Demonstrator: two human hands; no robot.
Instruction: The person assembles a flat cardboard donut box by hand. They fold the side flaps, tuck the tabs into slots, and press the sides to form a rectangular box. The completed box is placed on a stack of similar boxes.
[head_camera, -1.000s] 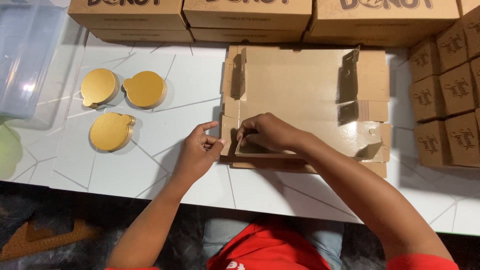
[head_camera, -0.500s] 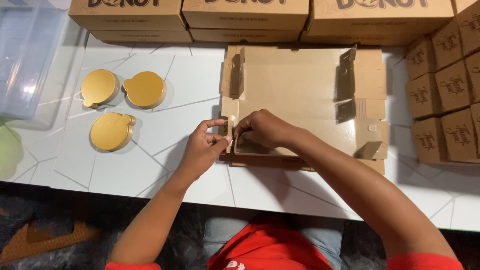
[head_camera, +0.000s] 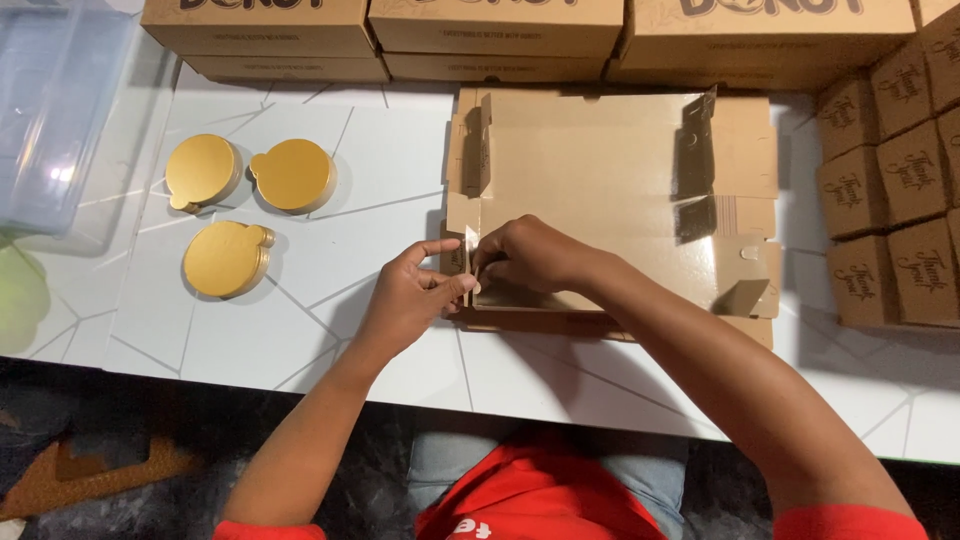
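Head view, looking straight down. A flat brown cardboard box blank (head_camera: 600, 200) lies on the white marble-pattern table (head_camera: 330, 330), long axis running left to right, near edge close to the table's front edge. Both hands meet at the blank's near-left corner. Left hand (head_camera: 410, 300) comes in from the left, thumb and forefinger pinched on a small corner flap (head_camera: 470, 245) that stands upright. Right hand (head_camera: 530, 255) reaches across from the right, fingers curled and pressing the same flap and the side wall beside it; grip narrow, closed on cardboard. Flap lies between the 2 hands, touching both; left hand sits on the outer side. 2 other corner tabs stand up along the far side, 1 more at near right. To the left, well apart, 3 round gold cake boards (head_camera: 255, 215) lie on the table, open room between them and the hands. Stacked printed boxes (head_camera: 500, 30) line the far edge; small boxes (head_camera: 890, 190) crowd the right.
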